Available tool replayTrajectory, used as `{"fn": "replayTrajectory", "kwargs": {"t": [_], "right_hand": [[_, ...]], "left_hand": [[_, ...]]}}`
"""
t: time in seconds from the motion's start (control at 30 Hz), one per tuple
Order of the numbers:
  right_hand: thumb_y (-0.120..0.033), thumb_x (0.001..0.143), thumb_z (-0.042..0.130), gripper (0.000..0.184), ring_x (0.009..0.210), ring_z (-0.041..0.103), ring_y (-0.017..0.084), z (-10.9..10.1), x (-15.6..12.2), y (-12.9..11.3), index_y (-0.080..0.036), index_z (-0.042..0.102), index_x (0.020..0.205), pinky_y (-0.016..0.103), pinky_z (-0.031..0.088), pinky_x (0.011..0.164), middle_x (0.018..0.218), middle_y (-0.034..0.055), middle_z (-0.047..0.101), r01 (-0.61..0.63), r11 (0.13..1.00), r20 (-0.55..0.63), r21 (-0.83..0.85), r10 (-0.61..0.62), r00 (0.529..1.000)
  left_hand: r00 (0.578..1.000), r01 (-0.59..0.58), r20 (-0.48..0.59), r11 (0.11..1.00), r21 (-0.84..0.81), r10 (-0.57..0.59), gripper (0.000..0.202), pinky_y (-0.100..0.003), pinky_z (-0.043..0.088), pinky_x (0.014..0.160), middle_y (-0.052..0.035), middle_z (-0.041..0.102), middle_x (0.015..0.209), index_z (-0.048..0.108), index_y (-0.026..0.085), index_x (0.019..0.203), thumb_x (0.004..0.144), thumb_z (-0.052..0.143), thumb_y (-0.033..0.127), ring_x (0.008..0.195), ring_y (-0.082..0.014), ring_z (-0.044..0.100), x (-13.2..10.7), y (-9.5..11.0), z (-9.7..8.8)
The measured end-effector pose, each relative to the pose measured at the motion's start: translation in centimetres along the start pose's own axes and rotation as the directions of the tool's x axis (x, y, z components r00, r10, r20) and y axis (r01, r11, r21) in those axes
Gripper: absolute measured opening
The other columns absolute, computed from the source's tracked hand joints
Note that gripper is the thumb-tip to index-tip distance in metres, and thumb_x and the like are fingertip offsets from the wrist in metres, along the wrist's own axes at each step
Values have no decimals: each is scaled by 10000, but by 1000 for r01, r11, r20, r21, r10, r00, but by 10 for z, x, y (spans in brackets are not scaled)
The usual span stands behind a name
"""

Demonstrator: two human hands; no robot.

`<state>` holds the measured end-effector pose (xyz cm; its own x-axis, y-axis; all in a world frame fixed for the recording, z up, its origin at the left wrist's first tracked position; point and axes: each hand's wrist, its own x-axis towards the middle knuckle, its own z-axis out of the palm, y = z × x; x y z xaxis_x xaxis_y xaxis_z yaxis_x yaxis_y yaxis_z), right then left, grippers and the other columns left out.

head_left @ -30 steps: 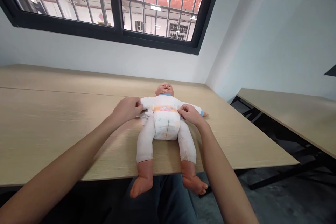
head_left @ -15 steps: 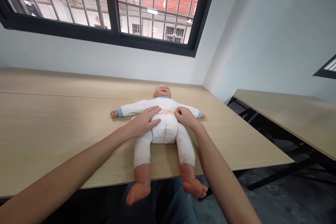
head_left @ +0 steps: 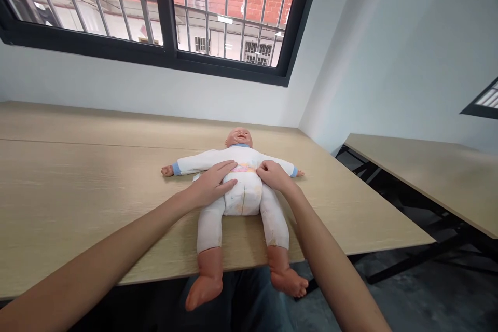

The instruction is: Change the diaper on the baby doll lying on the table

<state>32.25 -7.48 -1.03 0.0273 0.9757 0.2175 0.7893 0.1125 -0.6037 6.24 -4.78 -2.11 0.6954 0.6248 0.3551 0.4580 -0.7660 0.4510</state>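
Note:
A baby doll (head_left: 241,154) in a white outfit with blue cuffs lies on its back on the table. Its head points to the window and its feet hang past the near edge. Around its hips is a white diaper (head_left: 244,199) with a coloured band at the waist. My left hand (head_left: 212,184) rests flat over the diaper's left side, fingers stretched out and thumb apart. At the right end of the waistband, my right hand (head_left: 273,175) is closed in a pinch on the diaper's edge. The fingers cover exactly what part they grip.
The pale wooden table (head_left: 97,187) runs up to the wall below a barred window (head_left: 229,15). Its right edge slants away toward a second table (head_left: 428,166), with a gap between them. My legs (head_left: 249,298) are under the near edge.
Both hands keep nearly the same places on the diaper. The whole view has shifted very slightly, and the doll lies as before.

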Motion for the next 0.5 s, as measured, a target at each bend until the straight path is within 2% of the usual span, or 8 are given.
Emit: {"fn": "replayTrajectory", "kwargs": {"t": [0.1, 0.2, 0.3, 0.37, 0.5], "right_hand": [[-283, 815, 513, 189, 624, 455, 128, 1, -1, 6, -187, 454, 662, 265, 311, 587, 666, -7, 559, -25, 999, -11, 34, 25, 1000], [-412, 847, 544, 290, 628, 474, 132, -3, -5, 8, -189, 468, 677, 263, 325, 590, 663, -5, 567, -33, 997, -40, 74, 36, 999], [-525, 823, 595, 378, 643, 498, 143, -5, -9, 5, -185, 509, 683, 266, 327, 588, 673, 8, 592, -24, 999, -60, 41, 27, 998], [-494, 811, 607, 351, 644, 509, 146, -4, -9, 2, -181, 530, 672, 267, 326, 586, 679, 16, 609, -21, 1000, -55, 19, 22, 998], [-336, 786, 571, 215, 643, 517, 145, 2, -6, 2, -177, 546, 643, 265, 330, 594, 673, 17, 627, 16, 1000, -80, -6, -17, 997]], "left_hand": [[1000, 13, -8, 1000, -8, -13, 642, -391, 253, 1226, -80, 368, 1581, 386, 190, 1534, 992, 408, 534, 1468, -254, 308, -1, 0, 0], [1000, 9, -18, 1000, -10, -10, 640, -405, 269, 1219, -78, 377, 1577, 389, 201, 1533, 991, 403, 542, 1465, -267, 314, -1, -1, 1], [1000, -1, -24, 1000, -13, 0, 642, -414, 281, 1213, -81, 387, 1571, 386, 205, 1535, 989, 404, 542, 1459, -275, 324, -1, -3, 2], [1000, -2, -29, 1000, -18, 2, 639, -418, 283, 1211, -83, 390, 1568, 391, 204, 1533, 987, 415, 535, 1456, -277, 329, -1, -4, 3], [999, 1, -33, 1000, -27, -1, 634, -418, 279, 1213, -83, 390, 1567, 394, 204, 1532, 986, 425, 525, 1455, -277, 327, 0, -4, 3]]}}
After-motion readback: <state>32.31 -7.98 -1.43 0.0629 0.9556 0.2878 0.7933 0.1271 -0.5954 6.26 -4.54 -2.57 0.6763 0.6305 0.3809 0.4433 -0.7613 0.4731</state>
